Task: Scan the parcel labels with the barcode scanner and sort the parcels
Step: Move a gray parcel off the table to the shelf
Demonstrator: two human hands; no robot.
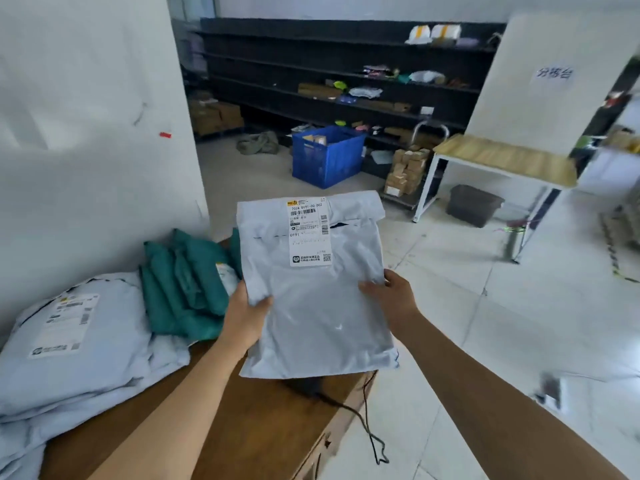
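Both hands held 1 parcel [311, 306] upright above the right end of the desk [242, 427], with its label [309, 232] near the top and facing the camera. The left hand [246, 317] clasped the parcel's left edge, thumb on the front and fingers behind. The right hand [391, 299] clasped the right edge the same way. Below the parcel's lower edge a dark device [304, 386] sat on the desk, mostly hidden, and its cable [363, 420] trailed over the desk's side. To the left lay green bags [187, 282] and, nearer, grey bags [76, 344] with labels up. Farther off, a blue crate [325, 155] stood on the floor before dark shelves [311, 64], and a table [502, 157] stood to the right.
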